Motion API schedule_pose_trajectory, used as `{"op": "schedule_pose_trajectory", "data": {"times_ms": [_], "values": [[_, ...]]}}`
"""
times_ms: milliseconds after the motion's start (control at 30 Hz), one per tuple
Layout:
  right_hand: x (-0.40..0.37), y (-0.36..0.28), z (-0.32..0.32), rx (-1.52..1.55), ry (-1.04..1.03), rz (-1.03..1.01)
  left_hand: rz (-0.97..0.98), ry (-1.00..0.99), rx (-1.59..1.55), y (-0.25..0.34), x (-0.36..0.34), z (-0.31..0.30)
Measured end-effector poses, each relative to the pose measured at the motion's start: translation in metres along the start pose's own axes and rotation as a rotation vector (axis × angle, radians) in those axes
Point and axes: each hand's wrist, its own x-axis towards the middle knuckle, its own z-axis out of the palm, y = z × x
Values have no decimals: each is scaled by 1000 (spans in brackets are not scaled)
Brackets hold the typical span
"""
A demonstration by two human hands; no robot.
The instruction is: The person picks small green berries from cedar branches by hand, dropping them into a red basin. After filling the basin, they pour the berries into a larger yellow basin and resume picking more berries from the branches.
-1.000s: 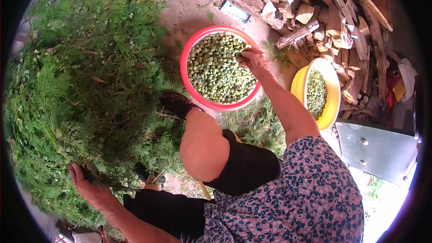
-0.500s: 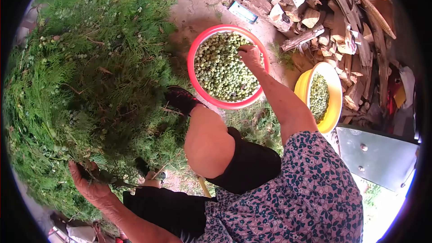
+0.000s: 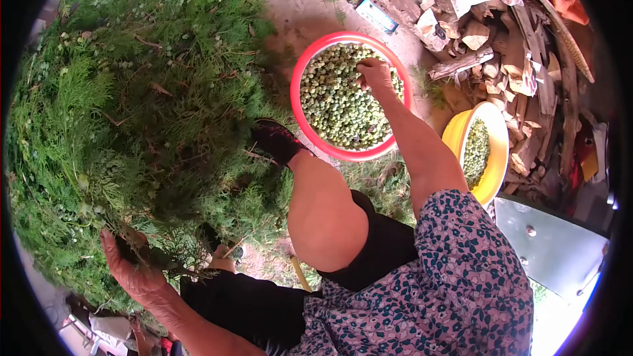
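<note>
My right hand (image 3: 374,74) reaches out over a red bowl (image 3: 297,111) on the ground, filled with small green round seed cones (image 3: 339,102); its fingers are bunched together just above them, and I cannot see whether they hold any. My left hand (image 3: 132,265) at the lower left is closed around the stem of a green conifer branch (image 3: 158,260) at the edge of a big pile of green branches (image 3: 132,105). My bent knee and black trousers lie between the two hands.
A yellow bowl (image 3: 496,133) with more green cones stands right of the red bowl. Chopped wood and scraps (image 3: 514,53) are heaped at the upper right. A grey metal sheet (image 3: 554,250) lies at the lower right. A dark shoe (image 3: 277,140) rests beside the red bowl.
My right hand has stayed over the cones in the red bowl, shifting slightly toward its far side. The view has drifted left. My left hand keeps its hold on the branch.
</note>
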Motion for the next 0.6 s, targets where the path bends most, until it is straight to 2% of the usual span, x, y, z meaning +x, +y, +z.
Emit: {"op": "schedule_pose_trajectory", "data": {"times_ms": [33, 67, 133, 200, 267, 367, 433, 500, 533, 567, 600], "values": [[-2, -2, -3, 179, -2, 45, 11, 23, 12, -1, 0, 1], [-3, -1, -7, 215, -17, 53, 11, 17, 8, -2, 0, 1], [-7, 1, -14, 93, 20, 21, 104, 4, 87, -5, 0, 2], [-1, 18, -21, -13, 46, -23, 105, 18, 104, -4, -4, 9], [3, 31, -22, -478, 340, -376, 102, 34, 124, -3, -11, 15], [-6, 29, -27, -495, 344, -299, 140, 33, 181, -2, -17, 19], [-14, 26, -27, -578, 329, -337, 179, -73, 76, -3, -19, 17], [-23, 21, -26, -577, 288, -450, 146, -140, 14, -1, -10, 2], [-20, 25, -28, -540, 249, -437, 116, -207, -48, 0, -6, -3], [-20, 29, -31, -592, 182, -559, 113, -208, -48, 1, -6, -4], [-17, 31, -32, -547, 162, -463, 99, -166, -67, 2, -6, -3]]}}
